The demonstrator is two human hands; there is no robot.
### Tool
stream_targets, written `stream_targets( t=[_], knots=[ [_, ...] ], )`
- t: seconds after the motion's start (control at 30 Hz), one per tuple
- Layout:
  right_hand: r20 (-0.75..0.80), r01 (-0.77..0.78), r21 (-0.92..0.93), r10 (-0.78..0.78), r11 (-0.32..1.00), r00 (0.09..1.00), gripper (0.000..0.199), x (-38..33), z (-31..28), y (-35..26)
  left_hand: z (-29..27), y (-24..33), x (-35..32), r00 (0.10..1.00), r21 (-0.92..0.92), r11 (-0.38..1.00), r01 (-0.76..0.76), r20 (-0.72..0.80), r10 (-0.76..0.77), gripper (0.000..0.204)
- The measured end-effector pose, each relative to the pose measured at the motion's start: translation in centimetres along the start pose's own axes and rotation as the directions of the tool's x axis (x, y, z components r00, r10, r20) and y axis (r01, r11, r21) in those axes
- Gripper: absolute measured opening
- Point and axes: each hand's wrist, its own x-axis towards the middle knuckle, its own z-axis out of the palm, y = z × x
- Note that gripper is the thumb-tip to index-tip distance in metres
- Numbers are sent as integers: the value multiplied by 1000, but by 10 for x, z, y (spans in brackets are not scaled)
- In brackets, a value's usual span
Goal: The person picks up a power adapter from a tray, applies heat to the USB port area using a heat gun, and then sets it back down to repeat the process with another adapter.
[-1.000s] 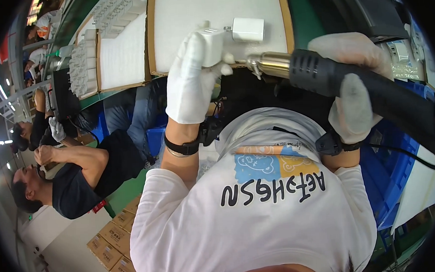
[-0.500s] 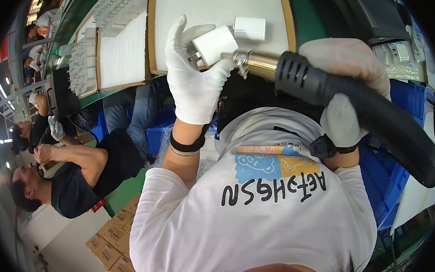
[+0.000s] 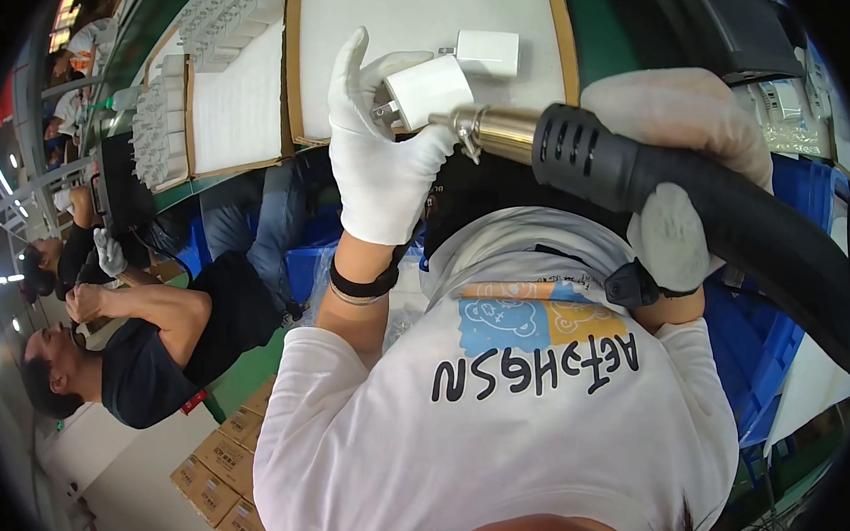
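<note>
My left hand (image 3: 378, 161), in a white glove, grips a white plug-in charger (image 3: 430, 91) over the work surface, its metal prongs turned toward the palm. In my gloved right hand (image 3: 680, 133) is a black hot-air gun (image 3: 633, 160) with a brass-coloured barrel. The gun's narrow nozzle (image 3: 455, 120) points left at the lower edge of the charger, very close to it; whether they touch I cannot tell. Just beyond the held charger, a second white charger (image 3: 488, 53) lies on its side on a white board (image 3: 361, 11).
Rows of white chargers (image 3: 159, 131) stand on another white board (image 3: 236, 126) to the left. A black device (image 3: 736, 18) and clear-wrapped packages (image 3: 790, 107) are at the right. Blue crates (image 3: 801, 204) stand below. A co-worker (image 3: 176, 325) sits at my left, near stacked cartons (image 3: 225, 463).
The held charger has shifted slightly right and tilted a little. The hot-air gun's nozzle has moved slightly left and toward me. The second charger stays where it was.
</note>
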Motion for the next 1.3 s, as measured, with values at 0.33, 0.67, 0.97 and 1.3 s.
stream_targets(
  t=[0.33,0.67,0.97,1.3],
  knots=[
    [0,101,-75,-101,992,995,36,10,3,6,-4,-2,-1,999,21,1000,-24,40,23,86],
    [199,54,62,-65,997,978,37,22,-11,7,-3,4,1,1000,57,998,26,4,-27,85],
    [170,0,-13,2,1000,986,40,21,-4,6,-7,-2,0,1000,89,996,-3,21,2,86],
    [227,163,0,-158,987,961,39,20,-15,11,-4,0,-2,998,148,987,-59,28,55,85]
  ],
)
